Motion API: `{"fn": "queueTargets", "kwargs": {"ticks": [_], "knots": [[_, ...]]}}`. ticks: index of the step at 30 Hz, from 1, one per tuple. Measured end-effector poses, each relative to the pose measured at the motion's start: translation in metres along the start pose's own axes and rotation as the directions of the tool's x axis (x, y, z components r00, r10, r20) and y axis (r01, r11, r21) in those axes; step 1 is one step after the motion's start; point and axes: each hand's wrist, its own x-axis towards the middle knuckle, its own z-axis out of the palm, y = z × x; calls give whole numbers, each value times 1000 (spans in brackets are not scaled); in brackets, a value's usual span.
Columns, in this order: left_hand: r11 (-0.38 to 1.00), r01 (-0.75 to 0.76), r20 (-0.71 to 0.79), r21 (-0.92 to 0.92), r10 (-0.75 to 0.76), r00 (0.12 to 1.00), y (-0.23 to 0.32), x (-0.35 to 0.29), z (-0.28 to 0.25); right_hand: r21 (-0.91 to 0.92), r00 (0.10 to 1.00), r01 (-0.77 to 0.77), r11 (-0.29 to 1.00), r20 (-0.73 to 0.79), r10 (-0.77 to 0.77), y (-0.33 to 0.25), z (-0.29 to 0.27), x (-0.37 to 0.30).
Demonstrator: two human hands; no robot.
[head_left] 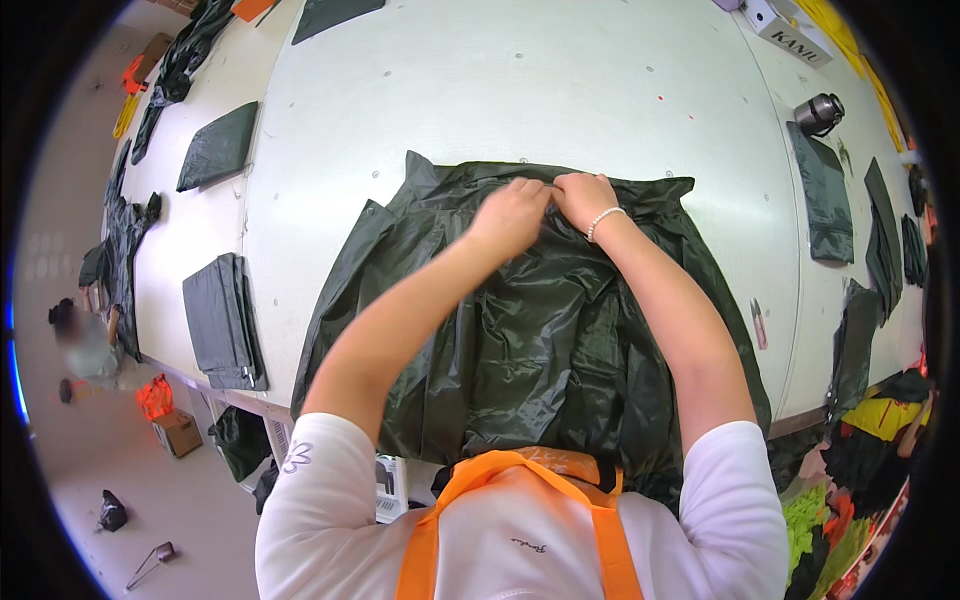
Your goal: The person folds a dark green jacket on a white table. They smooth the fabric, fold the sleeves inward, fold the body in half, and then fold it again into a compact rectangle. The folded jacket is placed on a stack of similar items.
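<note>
A dark green, shiny raincoat-like garment (pixel 540 340) lies spread on the white table before me, its lower part hanging over the near edge. Both my hands meet at the middle of its far edge, by the collar area. My left hand (pixel 512 215) is slightly blurred, its fingers closed and pinching the fabric. Beside it, almost touching, my right hand (pixel 585 200) grips the same edge with bent fingers; a beaded bracelet circles that wrist. What lies between the fingertips is too small to make out.
Folded dark green garments lie at left (pixel 222 320) and right (pixel 824 195). Small thread snips (pixel 759 324) rest right of the garment. A metal flask (pixel 819 115) lies near a white box (pixel 788 32) at the far right. Another person (pixel 92 340) works at the far left.
</note>
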Motion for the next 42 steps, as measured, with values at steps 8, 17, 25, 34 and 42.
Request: {"fn": "queueTargets", "kwargs": {"ticks": [8, 17, 25, 34, 42], "knots": [[968, 166, -32, 186, -163, 986, 44, 21, 18, -216, 974, -69, 974, -227, 19, 31, -10, -34], [953, 178, 86, 244, -204, 975, 81, 55, 42, -102, 838, 23, 995, -540, -75, 84, -10, -66], [925, 379, 22, -15, -379, 925, 98, 72, 50, 247, 856, 18, 969, -504, 112, 107, 7, -58], [667, 596, 148, -446, -602, 784, 89, 95, 41, 580, 809, 224, 783, -558, 182, 91, -8, -58], [855, 395, -85, -336, -445, 892, 72, 88, 29, 306, 777, 256, 917, -629, -7, 107, -22, -67]]}}
